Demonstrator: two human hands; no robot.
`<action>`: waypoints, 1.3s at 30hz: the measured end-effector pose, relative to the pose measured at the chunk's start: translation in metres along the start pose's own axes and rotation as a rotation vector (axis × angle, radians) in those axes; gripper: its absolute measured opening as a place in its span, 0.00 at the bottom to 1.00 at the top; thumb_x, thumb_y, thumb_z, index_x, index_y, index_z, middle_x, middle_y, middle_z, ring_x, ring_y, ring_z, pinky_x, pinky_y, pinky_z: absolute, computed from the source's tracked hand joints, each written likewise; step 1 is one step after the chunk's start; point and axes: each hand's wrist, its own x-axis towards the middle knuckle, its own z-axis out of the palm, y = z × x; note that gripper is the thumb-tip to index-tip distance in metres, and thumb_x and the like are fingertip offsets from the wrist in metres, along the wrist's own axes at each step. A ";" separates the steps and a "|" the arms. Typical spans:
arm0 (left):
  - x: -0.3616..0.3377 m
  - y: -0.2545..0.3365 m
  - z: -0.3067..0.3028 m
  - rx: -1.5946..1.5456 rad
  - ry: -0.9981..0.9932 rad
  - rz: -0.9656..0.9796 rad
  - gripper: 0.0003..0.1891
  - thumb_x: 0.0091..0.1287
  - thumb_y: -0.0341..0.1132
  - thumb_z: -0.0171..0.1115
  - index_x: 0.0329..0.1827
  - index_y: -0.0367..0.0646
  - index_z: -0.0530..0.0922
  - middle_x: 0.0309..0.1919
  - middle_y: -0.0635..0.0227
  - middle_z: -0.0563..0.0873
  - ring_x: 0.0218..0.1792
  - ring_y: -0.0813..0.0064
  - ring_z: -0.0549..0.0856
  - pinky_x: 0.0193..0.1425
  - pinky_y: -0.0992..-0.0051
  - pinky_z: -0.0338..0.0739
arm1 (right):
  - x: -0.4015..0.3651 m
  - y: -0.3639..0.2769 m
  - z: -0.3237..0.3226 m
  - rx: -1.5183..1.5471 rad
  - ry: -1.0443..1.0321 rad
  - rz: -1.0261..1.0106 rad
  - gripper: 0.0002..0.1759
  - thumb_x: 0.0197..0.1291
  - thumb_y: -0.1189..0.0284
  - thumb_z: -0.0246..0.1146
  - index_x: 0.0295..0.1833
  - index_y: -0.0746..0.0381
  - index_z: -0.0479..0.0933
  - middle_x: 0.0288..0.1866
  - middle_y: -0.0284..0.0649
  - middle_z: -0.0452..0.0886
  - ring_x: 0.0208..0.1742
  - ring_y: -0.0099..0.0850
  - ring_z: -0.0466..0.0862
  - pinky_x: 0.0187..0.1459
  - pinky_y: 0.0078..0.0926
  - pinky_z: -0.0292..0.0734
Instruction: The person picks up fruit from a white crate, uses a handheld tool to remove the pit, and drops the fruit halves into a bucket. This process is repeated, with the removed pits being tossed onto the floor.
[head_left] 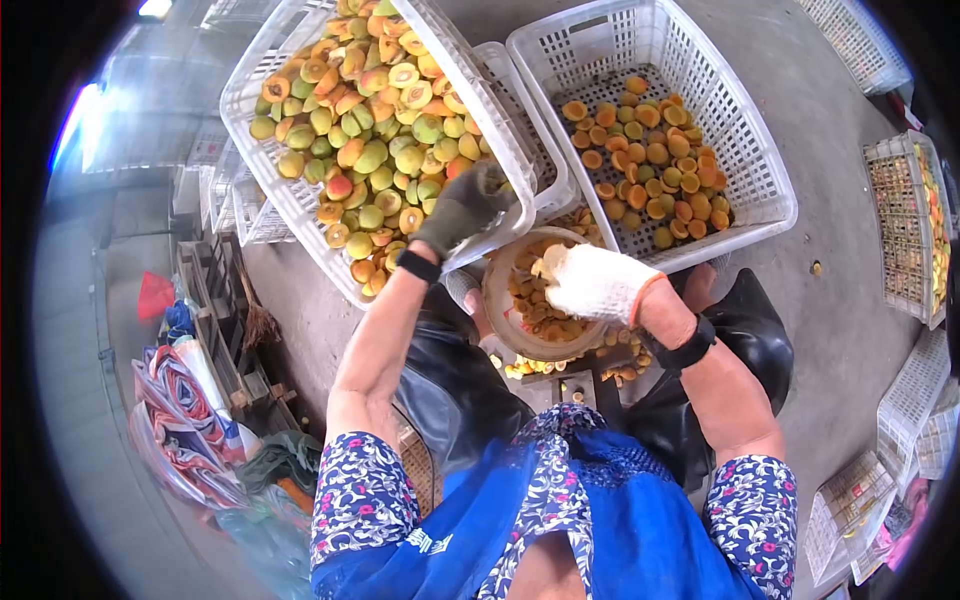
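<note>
My left hand [465, 212], in a dark green glove, is at the near right corner of a tilted white crate [250, 190] heaped with halved and whole-looking apricots [400, 150]. Its fingers are curled, and what they hold, if anything, is hidden. My right hand [598, 284], in a white knitted glove, is over a round pale bowl [497, 300] between my knees. Its fingertips are pinched on a yellowish-brown apricot piece [546, 262]. Inside the bowl lie orange-brown apricot pieces [540, 312]. A second white crate [770, 190] at the right holds apricot halves [660, 160].
Loose apricot pieces [625, 358] lie around the bowl's near side. Another crate [905, 225] of fruit stands far right. At left are a wooden pallet [225, 340], a broom [258, 315] and crumpled striped sacks [185, 410]. More white crates [850, 510] stand lower right.
</note>
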 end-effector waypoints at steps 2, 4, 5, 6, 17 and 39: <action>-0.003 -0.012 -0.023 -0.200 -0.097 -0.103 0.22 0.69 0.38 0.59 0.61 0.34 0.69 0.43 0.61 0.84 0.41 0.71 0.85 0.46 0.72 0.81 | -0.001 0.012 0.009 0.027 0.103 0.016 0.08 0.58 0.70 0.56 0.39 0.62 0.78 0.38 0.47 0.80 0.36 0.44 0.82 0.37 0.39 0.79; -0.035 0.026 -0.046 -0.966 -0.024 -0.228 0.23 0.69 0.37 0.58 0.62 0.33 0.69 0.48 0.59 0.81 0.43 0.70 0.85 0.46 0.72 0.82 | 0.007 0.005 -0.006 -0.009 0.126 0.192 0.08 0.58 0.69 0.58 0.39 0.61 0.78 0.45 0.49 0.79 0.40 0.44 0.82 0.38 0.39 0.79; -0.046 0.039 -0.048 -0.965 -0.016 -0.232 0.23 0.69 0.37 0.58 0.62 0.33 0.69 0.48 0.59 0.81 0.43 0.70 0.85 0.46 0.72 0.82 | 0.009 0.002 -0.010 -0.141 0.204 0.106 0.09 0.57 0.70 0.59 0.42 0.61 0.79 0.49 0.50 0.77 0.45 0.44 0.81 0.41 0.38 0.78; -0.055 0.051 -0.050 -1.061 -0.003 -0.181 0.24 0.69 0.38 0.58 0.63 0.33 0.68 0.49 0.59 0.81 0.44 0.70 0.84 0.45 0.72 0.82 | 0.013 -0.001 -0.012 -0.141 0.205 0.099 0.09 0.57 0.70 0.59 0.42 0.61 0.79 0.49 0.50 0.77 0.45 0.44 0.81 0.41 0.38 0.78; -0.084 0.088 -0.016 -1.059 0.053 0.028 0.28 0.71 0.45 0.54 0.68 0.37 0.64 0.53 0.64 0.79 0.51 0.74 0.80 0.53 0.73 0.77 | 0.036 -0.028 -0.010 -0.328 0.467 0.154 0.10 0.54 0.73 0.59 0.42 0.64 0.78 0.47 0.52 0.75 0.42 0.44 0.80 0.39 0.36 0.78; -0.067 0.071 0.032 -1.267 0.266 -0.070 0.31 0.75 0.57 0.36 0.35 0.39 0.78 0.31 0.62 0.82 0.38 0.68 0.81 0.51 0.62 0.78 | 0.029 -0.017 0.016 0.459 0.205 0.371 0.18 0.60 0.65 0.53 0.46 0.69 0.74 0.42 0.57 0.78 0.46 0.49 0.79 0.49 0.41 0.74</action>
